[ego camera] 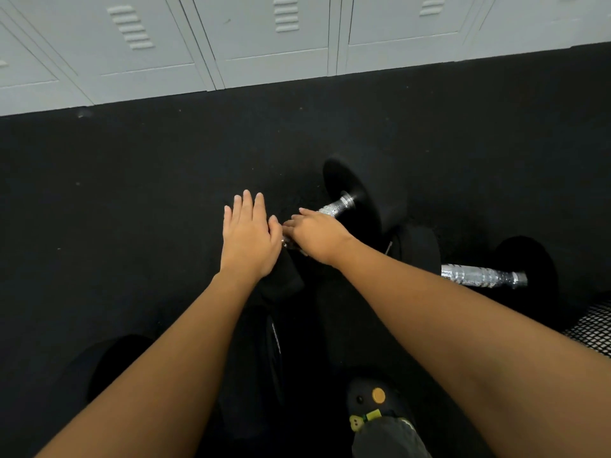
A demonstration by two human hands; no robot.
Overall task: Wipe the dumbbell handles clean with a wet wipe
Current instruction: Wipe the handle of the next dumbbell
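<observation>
Head view: your left hand (248,238) lies flat, fingers spread, on the near end of a black dumbbell (347,206) on the dark floor (132,193). Your right hand (317,234) curls over its silver handle (334,208); you cannot tell what it grips. A second dumbbell (482,276) lies just right.

The dumbbell handles (334,208) are shiny knurled metal, their heads (350,193) matt black rubber; the floor (148,180) is rough matt black, the lockers (264,44) smooth painted metal.
</observation>
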